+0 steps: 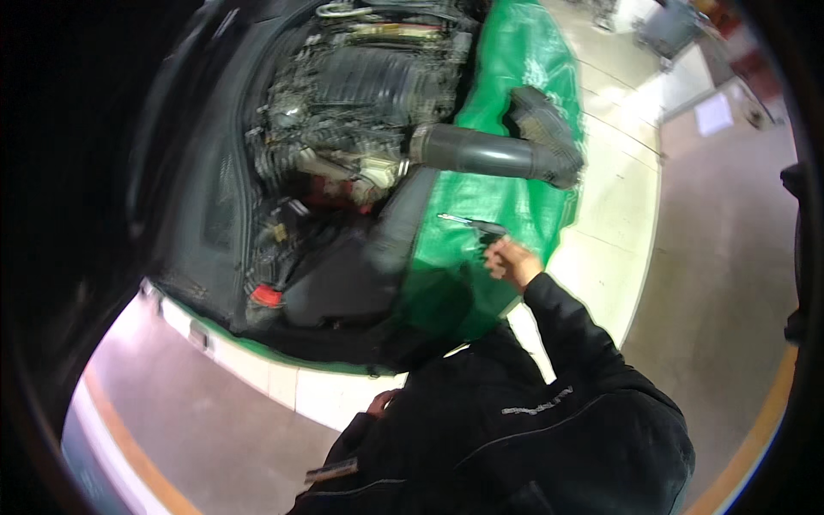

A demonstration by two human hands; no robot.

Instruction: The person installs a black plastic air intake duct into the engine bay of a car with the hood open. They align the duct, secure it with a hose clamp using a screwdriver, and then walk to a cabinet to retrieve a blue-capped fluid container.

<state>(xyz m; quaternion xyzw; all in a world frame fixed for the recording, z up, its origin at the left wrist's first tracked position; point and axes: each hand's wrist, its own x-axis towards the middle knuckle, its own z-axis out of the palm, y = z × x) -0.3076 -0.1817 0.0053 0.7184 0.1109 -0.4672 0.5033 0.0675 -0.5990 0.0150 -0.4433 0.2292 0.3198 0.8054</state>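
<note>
1. Black jacket (592,455) is being worn nearest the camera.
2. Silver-shafted tool (487,228) is being gripped by the right hand (513,261) over green sheeting (530,208).
3. Left hand (381,403) is being partly hidden; its hold cannot be told.
4. Sheeting is being crossed by a black tube (479,151).

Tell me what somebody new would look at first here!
Probably the bright green cover, spread out to the right of the engine. A fat black pipe with a bend stretches across it, and below that the right hand holds a tool with a shiny shaft. Farther left, a little red piece stands out too.
</note>
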